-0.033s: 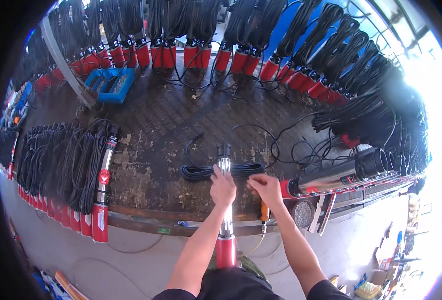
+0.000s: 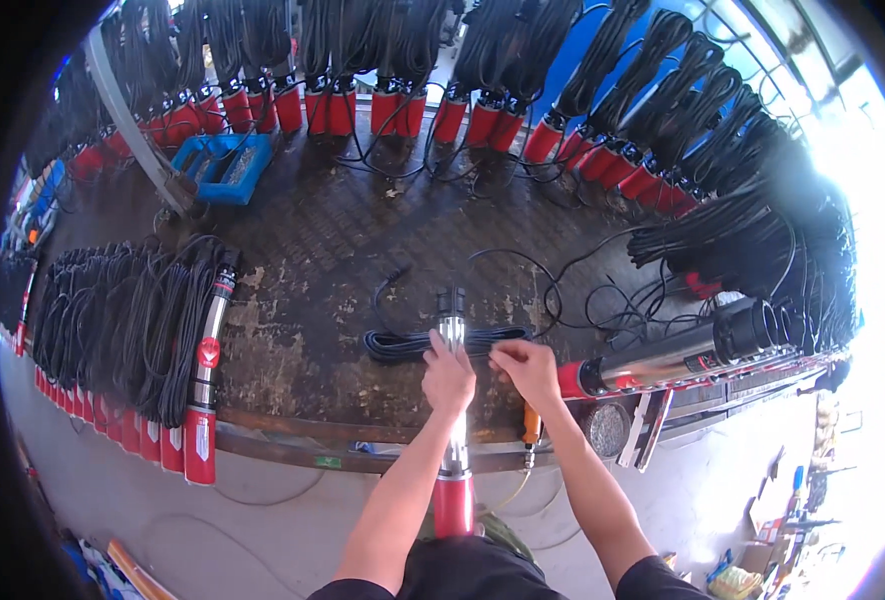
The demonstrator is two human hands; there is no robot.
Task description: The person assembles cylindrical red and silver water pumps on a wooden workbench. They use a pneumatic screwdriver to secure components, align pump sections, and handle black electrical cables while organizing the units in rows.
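You have your left hand (image 2: 450, 382) laid over the steel tube with the red end (image 2: 455, 505), and its fingers point toward the far edge of the bench (image 2: 313, 235); if this grip is really closed around the tube, I cannot tell. The tube lies across the near edge, around its middle: the black end is above the bench top, and the red end reaches out toward your body. A black cable coil (image 2: 398, 347) lies flat near this edge, and it shows on both sides of the tube, which crosses in front of it. Your right hand (image 2: 526, 368) is just beside the right end of the coil, with the fingers bent and the tips brought close to the thumb; I cannot tell if this grip has something thin in it. To the right, near the same edge, a thicker steel cylinder (image 2: 663, 357) lies slanting, and an orange handle (image 2: 531, 426) is at the edge, below your right hand. Red-ended units (image 2: 200, 445) with cable bundles stand close together along the left edge. A blue tray (image 2: 225, 195) is toward the far left corner.
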